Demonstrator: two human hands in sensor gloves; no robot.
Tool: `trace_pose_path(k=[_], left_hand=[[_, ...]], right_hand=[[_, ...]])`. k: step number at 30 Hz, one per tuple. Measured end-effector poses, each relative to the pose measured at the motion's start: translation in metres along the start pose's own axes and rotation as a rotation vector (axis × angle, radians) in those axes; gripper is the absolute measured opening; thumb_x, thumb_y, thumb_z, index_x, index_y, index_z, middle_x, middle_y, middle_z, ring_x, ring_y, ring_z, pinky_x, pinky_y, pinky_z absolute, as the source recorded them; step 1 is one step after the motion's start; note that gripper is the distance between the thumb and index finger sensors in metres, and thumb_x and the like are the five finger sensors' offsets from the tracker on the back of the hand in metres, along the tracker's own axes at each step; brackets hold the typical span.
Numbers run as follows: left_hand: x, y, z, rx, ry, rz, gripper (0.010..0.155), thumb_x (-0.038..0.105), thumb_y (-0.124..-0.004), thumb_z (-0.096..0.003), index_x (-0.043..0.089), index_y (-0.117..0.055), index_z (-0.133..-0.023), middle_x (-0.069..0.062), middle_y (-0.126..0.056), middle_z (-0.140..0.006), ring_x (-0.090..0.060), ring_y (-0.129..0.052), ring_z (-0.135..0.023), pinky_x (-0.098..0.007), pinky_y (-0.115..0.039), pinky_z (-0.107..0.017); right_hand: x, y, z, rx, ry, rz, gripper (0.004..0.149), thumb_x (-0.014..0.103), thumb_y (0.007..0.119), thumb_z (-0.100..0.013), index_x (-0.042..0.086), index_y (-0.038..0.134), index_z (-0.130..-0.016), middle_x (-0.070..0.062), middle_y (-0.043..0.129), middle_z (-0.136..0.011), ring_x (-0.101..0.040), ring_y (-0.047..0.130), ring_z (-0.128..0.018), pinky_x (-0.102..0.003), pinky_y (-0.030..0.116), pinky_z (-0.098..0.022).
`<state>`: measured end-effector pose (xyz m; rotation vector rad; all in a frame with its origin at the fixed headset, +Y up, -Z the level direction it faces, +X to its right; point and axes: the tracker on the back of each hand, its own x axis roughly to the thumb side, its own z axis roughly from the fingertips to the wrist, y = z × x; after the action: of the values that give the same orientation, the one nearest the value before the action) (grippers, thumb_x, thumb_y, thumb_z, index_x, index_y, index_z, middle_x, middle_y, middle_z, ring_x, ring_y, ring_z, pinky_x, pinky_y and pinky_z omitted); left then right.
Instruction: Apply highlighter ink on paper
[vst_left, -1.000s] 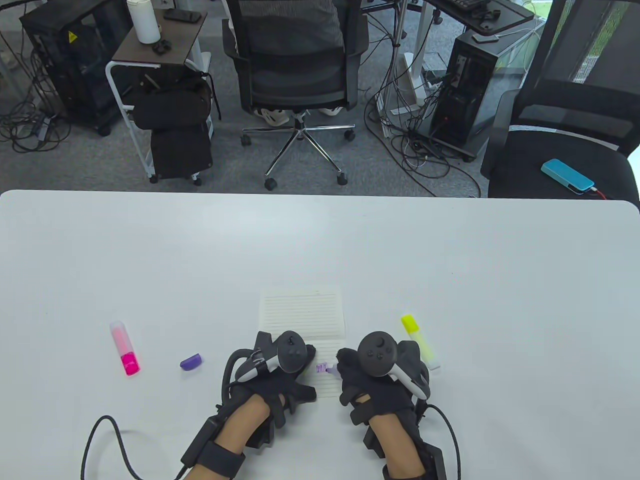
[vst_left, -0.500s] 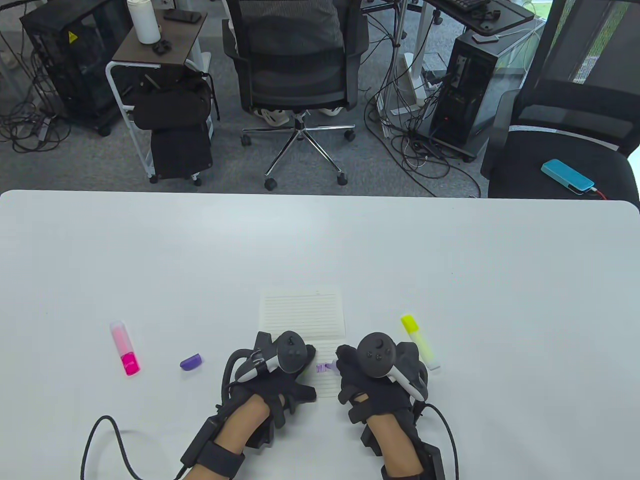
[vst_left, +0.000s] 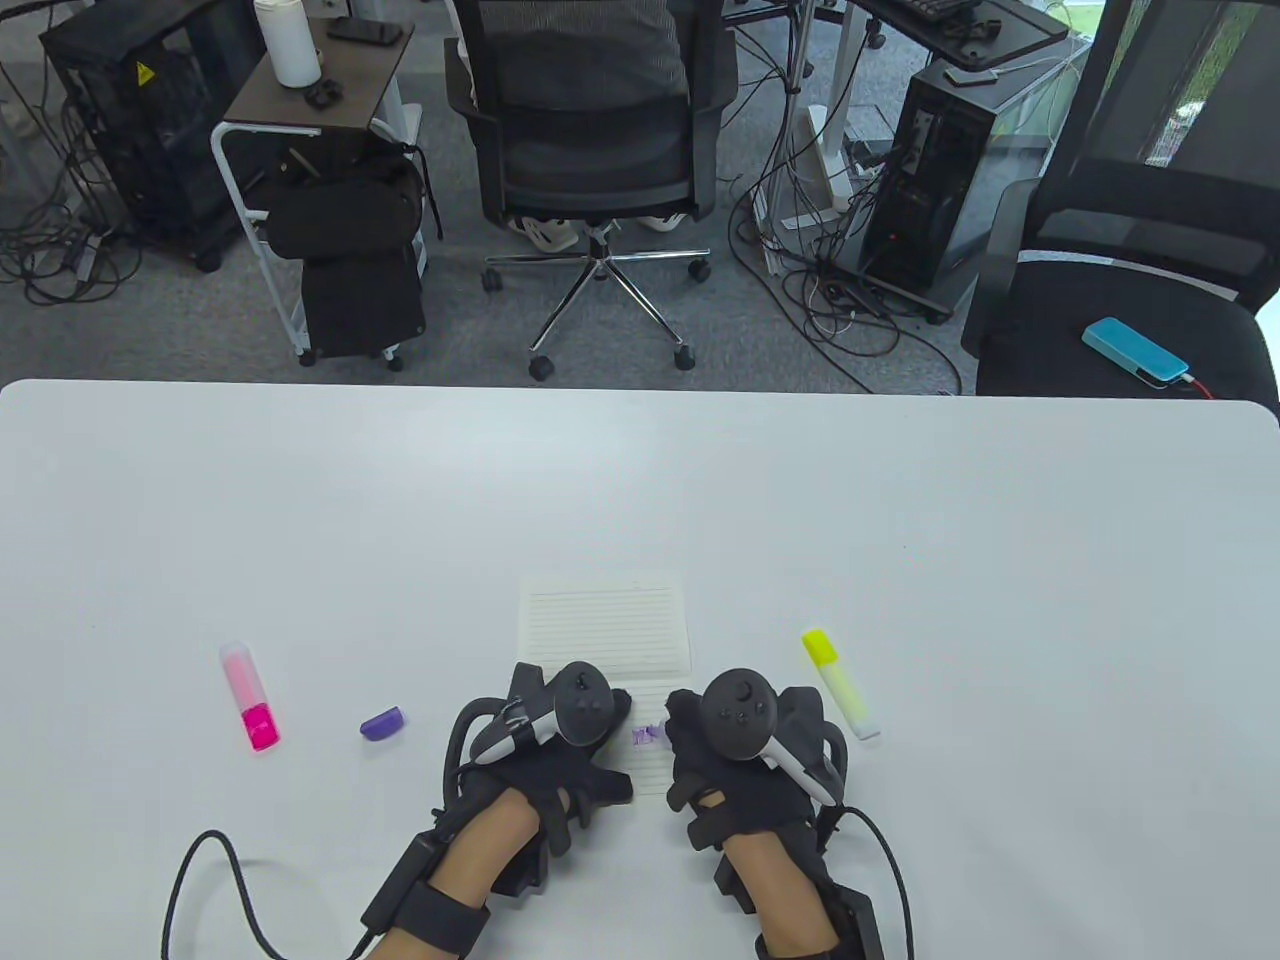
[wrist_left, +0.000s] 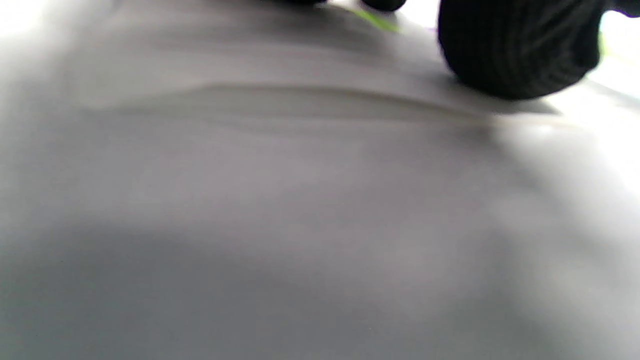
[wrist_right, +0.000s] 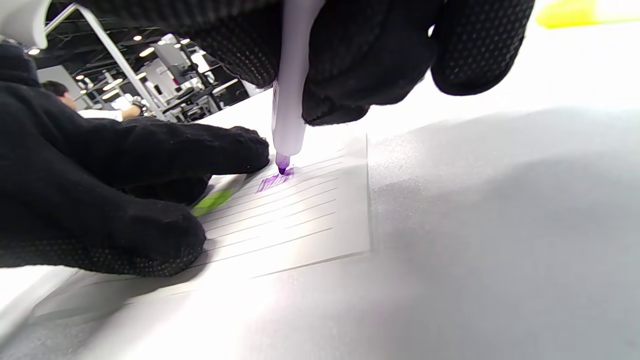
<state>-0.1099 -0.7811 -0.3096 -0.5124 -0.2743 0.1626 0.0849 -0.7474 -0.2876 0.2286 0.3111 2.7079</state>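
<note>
A black-gloved right hand (vst_left: 735, 755) grips a pale lilac highlighter pen (wrist_right: 290, 100), its purple tip touching a lined white sheet of paper (vst_left: 605, 625) that lies flat near the front edge of a white bench (vst_left: 640, 480). A small patch of purple ink (vst_left: 650, 735) sits on the sheet right at the tip, between the two hands. The black-gloved left hand (vst_left: 560, 740) rests on the sheet's left part, fingers (wrist_right: 220, 145) stretched flat beside the mark and holding nothing. In the right wrist view the pen stands close to upright, pinched between the glove's fingertips (wrist_right: 480, 50). A purple highlighter cap (vst_left: 382, 723) lies on the bench just left of the left hand, and farther left lies a capped pink highlighter (vst_left: 250, 697). A capped yellow highlighter (vst_left: 840, 684) lies just right of the right hand, apart from the sheet. The left wrist view is blurred, showing little beyond the pale surface and a dark gloved fingertip (wrist_left: 520, 45).
</note>
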Motion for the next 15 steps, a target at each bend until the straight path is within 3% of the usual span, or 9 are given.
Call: trace_pose_path(k=[15], left_hand=[[0.0002, -0.0001, -0.0001, 0.0, -0.001, -0.001, 0.085, 0.064, -0.081, -0.039, 0.043, -0.038, -0.109, 0.002, -0.043, -0.1, -0.027, -0.04, -0.09, -0.059, -0.037, -0.073]], right_hand=[[-0.0044, -0.001, -0.0016, 0.018, 0.049, -0.043, 0.041, 0.032, 0.074, -0.065, 0.016, 0.074, -0.103, -0.016, 0.089, -0.08, -0.028, 0.091, -0.047, -0.058, 0.072, -0.059]])
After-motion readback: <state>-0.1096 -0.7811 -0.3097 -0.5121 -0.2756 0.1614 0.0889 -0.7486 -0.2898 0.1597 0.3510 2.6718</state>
